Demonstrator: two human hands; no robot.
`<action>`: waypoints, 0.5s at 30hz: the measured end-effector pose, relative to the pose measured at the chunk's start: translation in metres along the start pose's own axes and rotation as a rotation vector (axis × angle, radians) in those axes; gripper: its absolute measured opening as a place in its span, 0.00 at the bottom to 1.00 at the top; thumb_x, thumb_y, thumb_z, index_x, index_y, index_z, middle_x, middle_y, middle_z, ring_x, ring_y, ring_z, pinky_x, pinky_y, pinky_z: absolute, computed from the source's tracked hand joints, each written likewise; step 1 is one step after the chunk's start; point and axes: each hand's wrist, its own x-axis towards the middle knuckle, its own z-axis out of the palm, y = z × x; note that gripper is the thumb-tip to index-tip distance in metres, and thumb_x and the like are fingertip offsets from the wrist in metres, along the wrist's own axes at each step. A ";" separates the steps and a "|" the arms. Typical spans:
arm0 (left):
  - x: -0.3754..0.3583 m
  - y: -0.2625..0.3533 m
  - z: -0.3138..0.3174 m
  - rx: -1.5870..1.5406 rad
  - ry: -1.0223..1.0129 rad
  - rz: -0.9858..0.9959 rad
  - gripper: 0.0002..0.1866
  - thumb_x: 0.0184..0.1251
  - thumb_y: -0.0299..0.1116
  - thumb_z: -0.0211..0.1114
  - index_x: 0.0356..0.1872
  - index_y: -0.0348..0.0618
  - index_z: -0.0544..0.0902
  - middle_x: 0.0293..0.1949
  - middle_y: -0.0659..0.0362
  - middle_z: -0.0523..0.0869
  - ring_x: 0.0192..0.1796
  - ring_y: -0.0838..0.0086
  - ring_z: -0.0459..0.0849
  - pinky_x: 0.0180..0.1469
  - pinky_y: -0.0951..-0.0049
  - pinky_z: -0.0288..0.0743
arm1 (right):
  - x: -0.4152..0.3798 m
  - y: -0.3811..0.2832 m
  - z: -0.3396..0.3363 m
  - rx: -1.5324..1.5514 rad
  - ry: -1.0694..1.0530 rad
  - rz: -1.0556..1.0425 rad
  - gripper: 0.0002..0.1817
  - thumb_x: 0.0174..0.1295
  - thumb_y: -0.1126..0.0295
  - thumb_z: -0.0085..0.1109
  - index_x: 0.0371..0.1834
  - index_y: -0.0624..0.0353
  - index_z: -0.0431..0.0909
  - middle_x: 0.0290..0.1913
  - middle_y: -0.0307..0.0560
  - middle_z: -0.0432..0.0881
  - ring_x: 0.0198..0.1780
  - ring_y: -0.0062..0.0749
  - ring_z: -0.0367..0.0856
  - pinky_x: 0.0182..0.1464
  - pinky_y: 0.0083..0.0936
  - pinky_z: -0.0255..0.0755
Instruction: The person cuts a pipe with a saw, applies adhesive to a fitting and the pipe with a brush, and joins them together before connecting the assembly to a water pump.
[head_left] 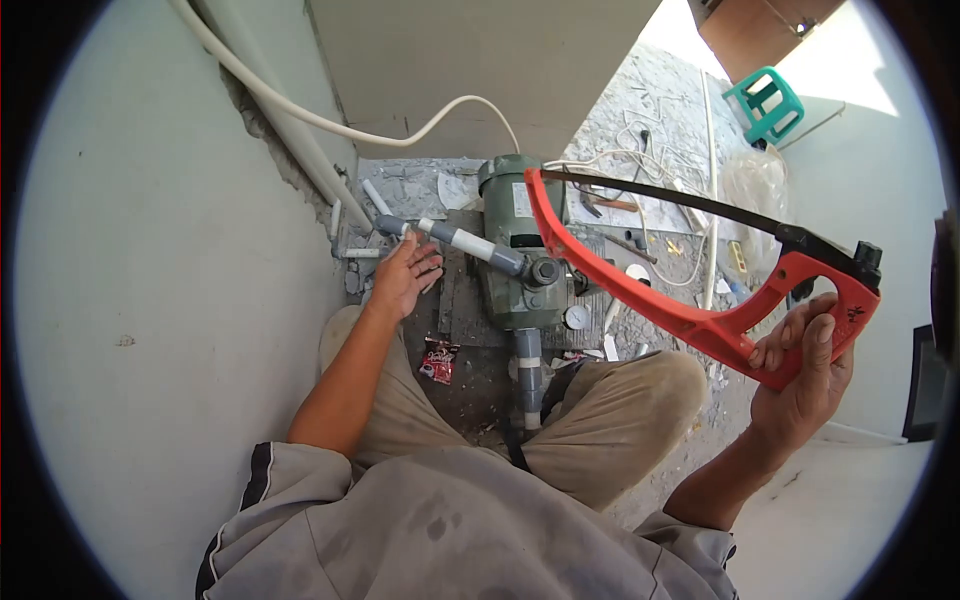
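Red hacksaw (690, 320) sat clamped in my right hand (806, 383), likely raised to clear the pipe (472, 243); my left hand (404, 279) hung fingers-apart beside it.

Smooth red plastic-looking hacksaw frame (640, 287) at right; green painted-metal pump (507, 308) at centre, with smooth plastic pipe (472, 242); matt cloth trousers (630, 410) below; rough, gritty floor (655, 95) upper right.

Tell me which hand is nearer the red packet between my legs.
Left. Your left hand is above and slightly left of the red packet in the picture; your right hand is far to its right, gripping the red hacksaw.
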 end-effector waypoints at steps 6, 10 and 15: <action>0.046 -0.003 0.024 -0.381 0.034 0.050 0.22 0.82 0.51 0.58 0.62 0.45 0.74 0.63 0.53 0.82 0.67 0.54 0.78 0.74 0.46 0.67 | 0.000 0.024 -0.115 -0.227 0.032 -0.116 0.10 0.70 0.73 0.62 0.50 0.65 0.76 0.38 0.43 0.79 0.38 0.26 0.76 0.44 0.31 0.74; 0.049 -0.007 0.035 -0.476 0.038 0.062 0.18 0.83 0.48 0.56 0.58 0.45 0.75 0.67 0.53 0.81 0.70 0.54 0.77 0.76 0.44 0.65 | -0.005 0.130 -0.184 -0.605 -0.031 0.179 0.10 0.65 0.78 0.68 0.45 0.61 0.77 0.39 0.38 0.79 0.39 0.24 0.76 0.46 0.29 0.73; 0.056 -0.001 0.022 -0.434 -0.068 0.044 0.08 0.83 0.39 0.55 0.49 0.46 0.74 0.65 0.51 0.83 0.70 0.53 0.77 0.75 0.42 0.67 | -0.040 0.296 -0.259 -1.171 -0.165 -0.053 0.18 0.59 0.82 0.65 0.52 0.60 0.77 0.46 0.57 0.81 0.48 0.59 0.79 0.53 0.45 0.73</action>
